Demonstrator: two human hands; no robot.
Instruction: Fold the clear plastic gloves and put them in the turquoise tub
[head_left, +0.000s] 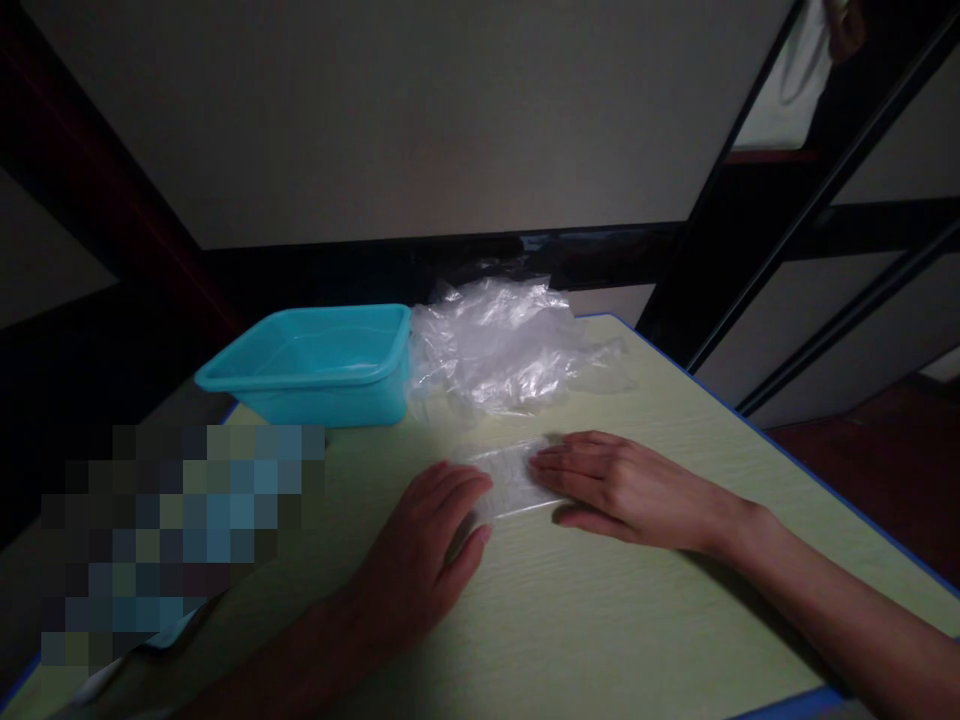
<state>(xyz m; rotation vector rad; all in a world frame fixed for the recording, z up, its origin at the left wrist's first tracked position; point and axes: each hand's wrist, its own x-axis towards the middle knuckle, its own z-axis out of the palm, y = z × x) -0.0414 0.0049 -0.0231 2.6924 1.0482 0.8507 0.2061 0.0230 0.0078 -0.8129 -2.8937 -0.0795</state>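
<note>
Gently, I'm pressing the clear plastic packet evenly, right of the basin, left hand and right hand unclenched.

Left hand bare | right hand bare | forearms bare | fingers slim, tapering

Dark-framed grey panels stand behind the blue-edged table.

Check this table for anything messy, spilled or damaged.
Only the clear plastic heap beside the turquoise basin looks untidy: it's loosely crumpled, unlike the flattened plastic piece under the left hand and right hand. No spill or damage shows.
</note>
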